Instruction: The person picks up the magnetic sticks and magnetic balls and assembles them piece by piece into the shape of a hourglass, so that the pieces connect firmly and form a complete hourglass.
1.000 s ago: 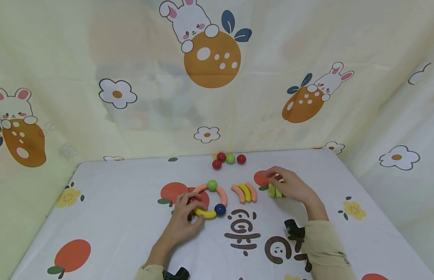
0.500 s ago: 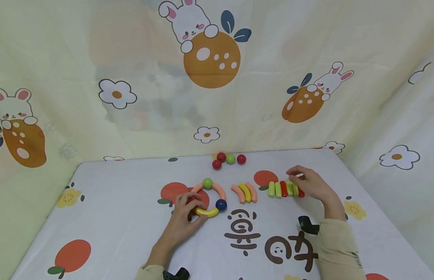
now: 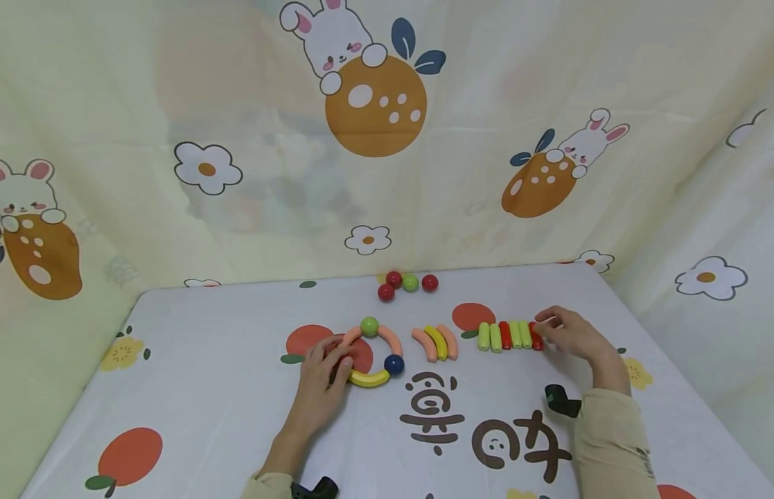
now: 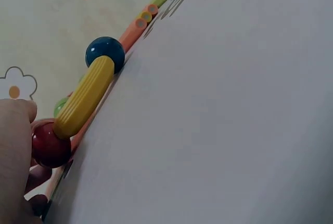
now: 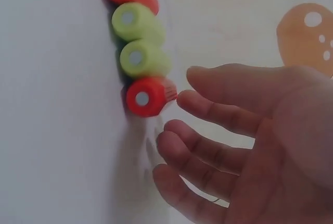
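Note:
My left hand (image 3: 323,378) holds the left side of a ring of toy pieces, its fingers around a red ball (image 4: 51,146) mostly hidden in the head view. The ring joins a ridged yellow curved rod (image 3: 370,379), a blue ball (image 3: 394,364), two pink curved rods (image 3: 391,339) and a green ball (image 3: 370,326). At the right end of a row of short green and red rods, my right hand (image 3: 574,334) is relaxed, fingers apart. In the right wrist view its fingertips (image 5: 188,99) are right beside the last red rod (image 5: 147,98), with nothing gripped.
Between ring and row lie two pink curved rods (image 3: 424,345) with a yellow curved rod (image 3: 436,343) between them. Red balls (image 3: 429,282) and a green ball (image 3: 410,282) sit near the table's back edge. A printed curtain (image 3: 268,208) hangs behind the white table (image 3: 206,388).
My right hand has moved right along the short rods, uncovering their row. The ring's green ball has shifted slightly left, and my left thumb has drawn back from the yellow rod.

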